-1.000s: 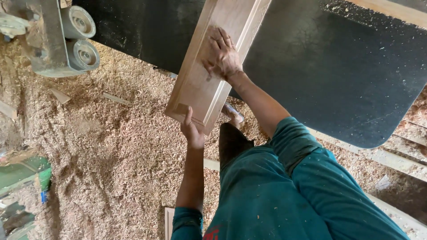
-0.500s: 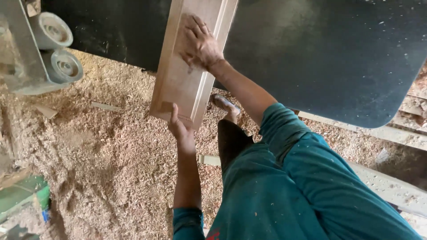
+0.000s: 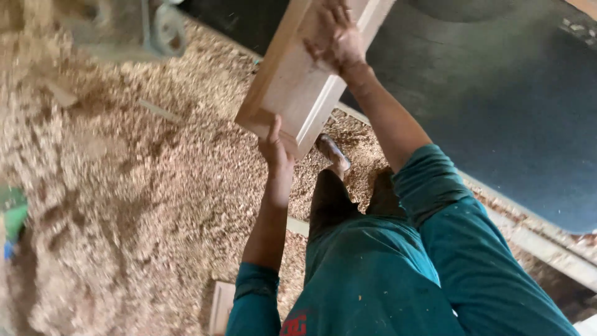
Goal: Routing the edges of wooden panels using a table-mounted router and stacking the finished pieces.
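Over the dark flat machine table [image 3: 497, 112] sits a pale, smooth wooden board [image 3: 298, 81] with a stepped edge, near end sticking out past it. Left hand [image 3: 277, 149] cups that end, right hand [image 3: 339, 40] pressed flat on top, fingers spread. Fluffy sawdust [image 3: 124, 205] blankets the floor below.

Pale tan wooden board [image 3: 298, 81], dark grey-black table [image 3: 497, 112], teal sleeves [image 3: 460, 249], golden-beige sawdust [image 3: 124, 205] on the floor.

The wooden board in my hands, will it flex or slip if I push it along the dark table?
The board is thick and straight, so likely stiff. Its smooth face may slide easily on the table. Its overhang past the edge could tip without the left hand.
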